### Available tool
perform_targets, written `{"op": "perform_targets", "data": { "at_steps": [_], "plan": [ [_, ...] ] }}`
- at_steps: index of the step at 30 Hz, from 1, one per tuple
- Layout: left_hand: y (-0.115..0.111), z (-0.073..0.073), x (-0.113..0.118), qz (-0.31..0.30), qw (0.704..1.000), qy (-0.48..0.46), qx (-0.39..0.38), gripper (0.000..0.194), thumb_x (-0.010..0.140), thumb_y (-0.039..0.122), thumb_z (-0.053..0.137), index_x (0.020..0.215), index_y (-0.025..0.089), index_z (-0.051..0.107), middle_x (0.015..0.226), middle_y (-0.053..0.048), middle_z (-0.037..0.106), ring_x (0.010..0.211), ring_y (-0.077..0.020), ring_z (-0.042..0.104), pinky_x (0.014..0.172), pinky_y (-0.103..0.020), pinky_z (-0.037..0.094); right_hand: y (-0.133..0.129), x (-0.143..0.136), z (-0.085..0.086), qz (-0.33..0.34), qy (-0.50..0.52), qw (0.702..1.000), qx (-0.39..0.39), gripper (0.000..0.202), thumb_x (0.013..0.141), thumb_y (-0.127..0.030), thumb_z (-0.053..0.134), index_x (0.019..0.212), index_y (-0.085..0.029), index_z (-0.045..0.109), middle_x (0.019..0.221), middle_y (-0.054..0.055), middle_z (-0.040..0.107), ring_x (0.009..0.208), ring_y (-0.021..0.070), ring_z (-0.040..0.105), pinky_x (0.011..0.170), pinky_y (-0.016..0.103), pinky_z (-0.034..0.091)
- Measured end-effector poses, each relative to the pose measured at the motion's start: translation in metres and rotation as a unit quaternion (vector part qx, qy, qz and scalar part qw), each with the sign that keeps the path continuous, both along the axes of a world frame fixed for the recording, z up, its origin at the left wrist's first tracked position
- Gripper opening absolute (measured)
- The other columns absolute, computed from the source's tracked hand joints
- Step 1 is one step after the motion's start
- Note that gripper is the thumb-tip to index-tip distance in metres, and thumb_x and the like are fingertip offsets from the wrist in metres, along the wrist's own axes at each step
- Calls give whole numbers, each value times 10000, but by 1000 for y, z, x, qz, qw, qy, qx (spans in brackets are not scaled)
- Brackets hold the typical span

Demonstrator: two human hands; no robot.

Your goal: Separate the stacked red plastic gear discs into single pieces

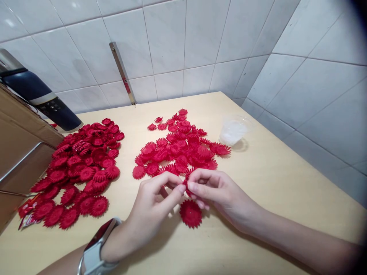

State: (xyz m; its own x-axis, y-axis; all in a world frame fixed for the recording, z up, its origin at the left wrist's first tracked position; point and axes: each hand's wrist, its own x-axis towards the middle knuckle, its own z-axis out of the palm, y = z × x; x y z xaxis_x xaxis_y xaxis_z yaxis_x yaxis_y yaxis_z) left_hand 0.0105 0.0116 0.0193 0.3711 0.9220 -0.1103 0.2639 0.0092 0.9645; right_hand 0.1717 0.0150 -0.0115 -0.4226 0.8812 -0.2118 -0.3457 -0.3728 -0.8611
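Observation:
Between the fingertips of both hands is a small red fabric flower (pixel 187 190), mostly covered by the fingers. My left hand (pixel 159 202), with a watch on its wrist, pinches its left side between thumb and index finger. From the other side my right hand (pixel 213 187) pinches it the same way. Just below lies a single flat red fabric flower layer (pixel 190 214) with a toothed edge and a tiny dot at its centre. Behind the hands spreads a loose pile of red flower layers (pixel 177 147), some of them curled.
A larger heap of red flower layers (pixel 91 164) lies at the left, beside a cardboard box (pixel 23 133) and a dark blue bottle (pixel 40 93). A clear cup (pixel 233 130) with white contents stands back right. A narrow strip (pixel 122 72) leans against the tiled wall.

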Motion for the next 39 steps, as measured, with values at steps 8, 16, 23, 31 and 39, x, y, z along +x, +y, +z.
{"op": "perform_targets", "data": {
  "at_steps": [8,16,23,31,39],
  "plan": [
    [2,-4,-2,3,1000,7,-11,119,821,273,520,768,182,576,652,26,571,548,-88,505,496,-182,400,0,1,-3,0,-23,1000,-4,177,744,-314,658,717,-154,589,475,-58,491,424,48,400,404,174,286],
    [5,-7,-2,0,1000,17,-6,118,825,265,503,770,175,557,655,22,553,540,-89,503,500,-193,405,1,1,-1,1,-16,1000,-27,202,746,-332,652,699,-153,571,488,-52,494,425,46,405,385,162,291],
    [14,-3,-6,57,997,53,-4,139,805,273,502,715,168,498,615,34,519,492,-91,504,468,-202,401,6,7,4,-44,-45,998,-3,219,734,-362,652,687,-173,552,475,-57,482,403,57,383,356,171,295],
    [33,3,-21,171,973,97,122,134,781,258,529,690,163,509,636,39,480,517,-76,421,467,-187,351,15,13,6,-209,-131,966,82,212,739,-364,632,819,-192,538,555,-49,501,406,63,413,336,175,323],
    [35,-7,-19,202,959,48,195,299,765,194,553,1037,201,429,913,1,466,640,-80,483,547,-191,432,7,11,13,-29,-374,835,403,96,802,-168,502,895,-189,512,759,33,570,597,128,508,515,243,406]
  ]
}}
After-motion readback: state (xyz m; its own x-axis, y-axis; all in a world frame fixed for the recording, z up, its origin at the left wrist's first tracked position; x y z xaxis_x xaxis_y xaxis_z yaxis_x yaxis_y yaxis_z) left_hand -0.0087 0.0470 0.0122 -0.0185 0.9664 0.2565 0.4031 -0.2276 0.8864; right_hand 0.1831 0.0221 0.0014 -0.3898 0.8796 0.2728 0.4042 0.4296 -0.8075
